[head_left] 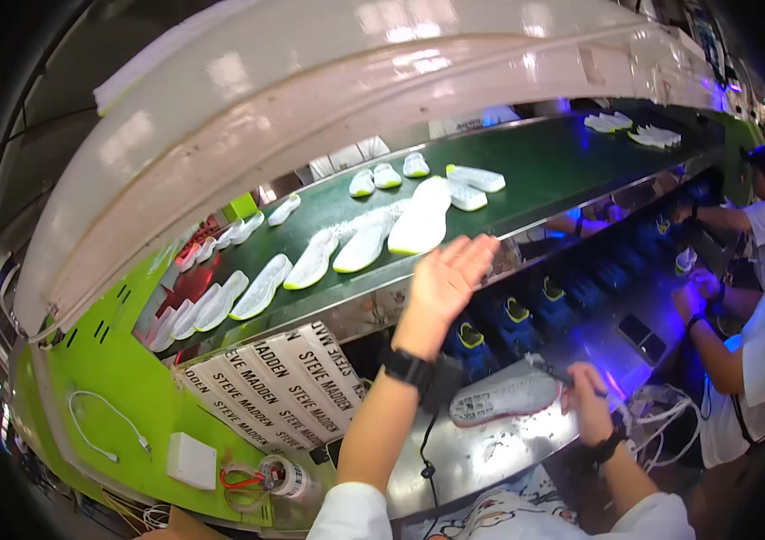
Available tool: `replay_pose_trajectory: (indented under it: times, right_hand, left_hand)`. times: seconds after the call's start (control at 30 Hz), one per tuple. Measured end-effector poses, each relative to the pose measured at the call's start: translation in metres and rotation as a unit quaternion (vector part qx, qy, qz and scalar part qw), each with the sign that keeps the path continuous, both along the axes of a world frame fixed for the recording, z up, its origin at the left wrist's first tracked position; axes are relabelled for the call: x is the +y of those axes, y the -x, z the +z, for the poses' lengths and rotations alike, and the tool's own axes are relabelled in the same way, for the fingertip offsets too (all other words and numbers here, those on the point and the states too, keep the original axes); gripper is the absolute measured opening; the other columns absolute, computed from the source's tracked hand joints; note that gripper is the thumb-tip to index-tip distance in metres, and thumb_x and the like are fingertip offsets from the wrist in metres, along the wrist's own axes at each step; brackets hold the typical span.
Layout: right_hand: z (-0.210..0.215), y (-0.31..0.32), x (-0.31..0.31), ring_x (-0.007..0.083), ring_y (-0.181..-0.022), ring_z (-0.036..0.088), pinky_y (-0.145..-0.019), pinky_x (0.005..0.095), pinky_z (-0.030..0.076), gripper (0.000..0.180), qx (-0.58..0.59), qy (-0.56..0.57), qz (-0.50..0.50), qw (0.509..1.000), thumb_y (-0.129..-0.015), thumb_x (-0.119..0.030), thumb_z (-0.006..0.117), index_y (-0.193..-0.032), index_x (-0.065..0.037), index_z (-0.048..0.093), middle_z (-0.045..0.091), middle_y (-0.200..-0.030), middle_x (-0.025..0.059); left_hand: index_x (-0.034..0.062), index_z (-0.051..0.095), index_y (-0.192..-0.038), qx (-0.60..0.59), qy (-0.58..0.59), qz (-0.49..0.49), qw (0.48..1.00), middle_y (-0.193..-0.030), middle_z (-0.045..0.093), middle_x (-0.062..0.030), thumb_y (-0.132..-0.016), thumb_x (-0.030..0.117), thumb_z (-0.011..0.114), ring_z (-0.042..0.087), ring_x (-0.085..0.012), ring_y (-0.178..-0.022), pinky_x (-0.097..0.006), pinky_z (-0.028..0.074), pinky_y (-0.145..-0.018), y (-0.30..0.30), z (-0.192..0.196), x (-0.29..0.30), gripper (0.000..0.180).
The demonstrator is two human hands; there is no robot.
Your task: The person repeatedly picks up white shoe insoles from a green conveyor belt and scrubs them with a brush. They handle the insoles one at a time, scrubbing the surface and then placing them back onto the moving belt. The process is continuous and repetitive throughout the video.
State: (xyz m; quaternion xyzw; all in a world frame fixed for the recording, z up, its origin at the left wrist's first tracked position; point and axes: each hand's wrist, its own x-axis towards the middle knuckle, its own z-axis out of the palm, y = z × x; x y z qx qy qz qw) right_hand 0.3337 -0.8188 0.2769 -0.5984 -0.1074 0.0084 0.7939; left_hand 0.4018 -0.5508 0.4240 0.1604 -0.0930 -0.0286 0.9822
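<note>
My left hand (454,277) is raised at the near edge of the green conveyor belt, fingers stretched out and apart, with nothing in it. Just beyond it lies a bright white shoe sole (420,216) with a yellow-green edge; whether the fingers touch it is hard to tell. In my right hand (589,407) is a slim dark-handled brush (566,376), its pale tip pointing left. Below that tip a grey-white shoe sole (506,399) with a reddish rim lies on the metal worktop (463,457), close to my right fingers.
More pale soles (310,261) lie along the belt (540,162) under a curved white hood (337,81). Dark blue shoes (515,324) stand on a shelf below. A printed box (283,387), red-handled scissors (240,481), phone (641,337) and cables (661,418) lie around. A co-worker's hands (702,292) work at right.
</note>
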Motion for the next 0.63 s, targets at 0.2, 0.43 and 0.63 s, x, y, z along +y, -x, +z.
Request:
replay_pose_trajectory:
  times: [0.2, 0.43, 0.63]
  right_hand:
    - [-0.134, -0.026, 0.004, 0.0134, -0.069, 0.054, -0.059, 0.0286, 0.044, 0.021, 0.268, -0.146, 0.038, 0.951, -0.086, -0.028, 0.062, -0.101, -0.016, 0.054, 0.058, -0.085, 0.0007]
    - [-0.14, -0.011, 0.016, 0.0183, -0.077, 0.058, -0.069, 0.0322, 0.049, 0.035, 0.391, -0.177, 0.097, 0.898, -0.086, -0.04, 0.061, -0.098, -0.008, 0.052, 0.061, -0.093, 0.0078]
    - [-0.082, 0.038, 0.011, 0.0214, -0.075, 0.061, -0.072, 0.0312, 0.052, 0.038, 0.373, -0.149, 0.355, 0.844, -0.092, -0.042, 0.049, -0.095, -0.005, 0.058, 0.063, -0.089, 0.0103]
  left_hand:
    - [-0.0066, 0.047, -0.119, -0.051, -0.288, 0.009, 0.956, -0.12, 0.053, -0.0227, -0.097, 0.026, 0.034, 0.053, -0.031, -0.112, -0.039, 0.047, -0.091, 0.072, -0.007, -0.036, 0.042]
    - [-0.0029, 0.056, -0.108, -0.378, -0.752, 0.507, 0.188, -0.104, 0.06, -0.0164, -0.085, 0.011, 0.054, 0.057, -0.0308, -0.095, -0.038, 0.045, -0.085, 0.045, 0.013, 0.024, 0.027]
    - [-0.003, 0.054, -0.108, -0.277, -0.828, 0.439, 0.212, -0.107, 0.058, -0.0213, -0.083, 0.013, 0.055, 0.056, -0.032, -0.098, -0.039, 0.043, -0.088, 0.022, 0.0, 0.064, 0.029]
